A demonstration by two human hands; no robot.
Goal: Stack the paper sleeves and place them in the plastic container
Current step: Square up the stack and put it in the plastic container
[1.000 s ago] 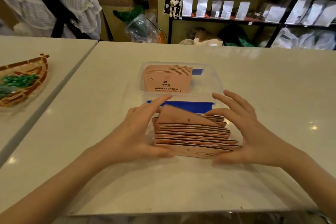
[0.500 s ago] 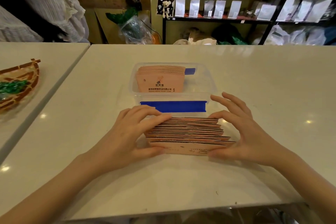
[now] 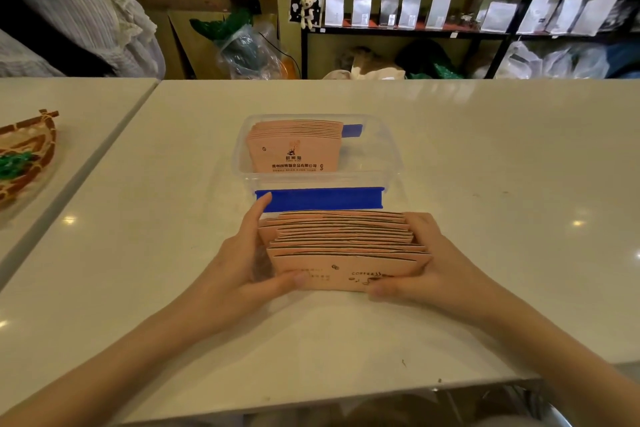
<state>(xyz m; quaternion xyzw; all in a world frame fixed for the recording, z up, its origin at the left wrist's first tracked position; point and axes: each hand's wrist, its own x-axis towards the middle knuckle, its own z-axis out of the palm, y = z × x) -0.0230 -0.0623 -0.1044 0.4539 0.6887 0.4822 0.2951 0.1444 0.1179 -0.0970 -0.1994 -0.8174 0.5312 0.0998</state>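
A bundle of pink paper sleeves (image 3: 343,246) stands on edge on the white table, just in front of the clear plastic container (image 3: 391,163). My left hand (image 3: 242,263) presses its left end, thumb on the front sleeve. My right hand (image 3: 429,263) presses the right end, fingers curled behind. Both hands squeeze the bundle together. Inside the container a second stack of pink sleeves (image 3: 294,149) leans at the left side. A strip of blue tape (image 3: 322,198) runs along the container's near wall.
A woven basket (image 3: 31,156) with something green sits on a neighbouring table at the left. A seam (image 3: 104,146) separates the two tables. Shelves with white pouches (image 3: 388,10) and bags stand behind the far edge. The table's near edge is close to my forearms.
The fanned sleeves were pushed upright and squeezed into a tighter bundle. My fingers, spread before, now close around both ends.
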